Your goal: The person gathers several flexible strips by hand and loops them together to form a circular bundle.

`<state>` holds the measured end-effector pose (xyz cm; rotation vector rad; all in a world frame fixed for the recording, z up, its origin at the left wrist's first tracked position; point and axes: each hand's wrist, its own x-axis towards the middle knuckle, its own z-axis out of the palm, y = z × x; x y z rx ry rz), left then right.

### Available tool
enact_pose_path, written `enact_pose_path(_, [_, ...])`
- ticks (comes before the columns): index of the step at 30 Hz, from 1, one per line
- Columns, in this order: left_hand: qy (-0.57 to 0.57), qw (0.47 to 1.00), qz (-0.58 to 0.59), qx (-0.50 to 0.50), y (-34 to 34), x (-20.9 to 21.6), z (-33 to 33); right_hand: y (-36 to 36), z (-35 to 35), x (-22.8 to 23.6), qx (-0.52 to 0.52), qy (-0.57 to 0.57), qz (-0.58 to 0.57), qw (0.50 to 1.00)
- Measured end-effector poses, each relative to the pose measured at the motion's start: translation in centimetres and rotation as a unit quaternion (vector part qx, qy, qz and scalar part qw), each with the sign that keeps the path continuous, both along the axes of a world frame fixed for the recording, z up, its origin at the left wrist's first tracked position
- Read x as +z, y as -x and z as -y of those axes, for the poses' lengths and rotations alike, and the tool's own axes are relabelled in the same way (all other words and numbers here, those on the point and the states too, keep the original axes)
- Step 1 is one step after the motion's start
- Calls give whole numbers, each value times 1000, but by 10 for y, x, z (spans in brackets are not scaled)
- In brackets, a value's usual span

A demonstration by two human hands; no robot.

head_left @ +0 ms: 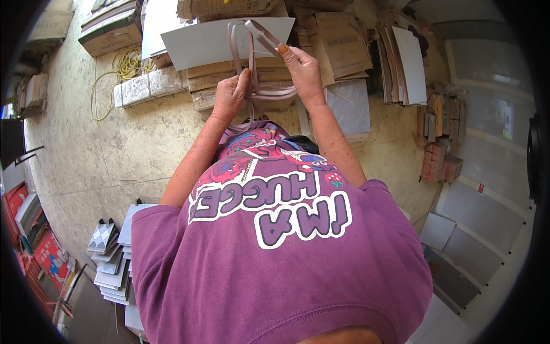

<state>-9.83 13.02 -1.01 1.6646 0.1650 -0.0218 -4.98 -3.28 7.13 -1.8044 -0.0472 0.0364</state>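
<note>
A long, flat, pale pinkish strap [277,92] hangs in several loops in front of my body, over the stacked boxes. My left hand [231,96] is closed on it, the thumb pressing the loops against the fingers. Higher and to the right, my right hand [303,73] pinches another stretch of the strap between thumb and fingers. Some loops rise above both hands, and lower ones drop toward my purple shirt. Behind the strap a white board [195,46] lies on top of brown cardboard boxes [275,75].
A white wrapped block [150,85] and a coiled yellow cord [127,64] lie on the floor at left. Cardboard boxes [338,49] and upright panels [408,66] stand at right. Tile samples [114,275] are stacked at lower left. Red brick-like blocks [435,161] sit farther right.
</note>
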Motion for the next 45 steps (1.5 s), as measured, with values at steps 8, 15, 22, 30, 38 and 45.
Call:
enact_pose_path(8, [-71,996,-7,-46,2,-1,-5,3,-1,0,-30,67,3,997])
enact_pose_path(15, [-46,998,13,-36,6,8,-1,6,1,-3,-37,98,19,994])
enact_pose_path(22, [5,998,54,-39,9,15,-1,4,6,-15,-33,56,14,998])
enact_pose_path(30, [27,997,66,-15,8,6,-1,4,8,-18,-26,65,20,997])
enact_pose_path(38, [-44,996,79,4,7,-6,-1,5,8,-15,-28,107,45,993])
enact_pose_path(45, [-208,972,102,-41,11,28,5,10,1,-2,-13,179,74,981])
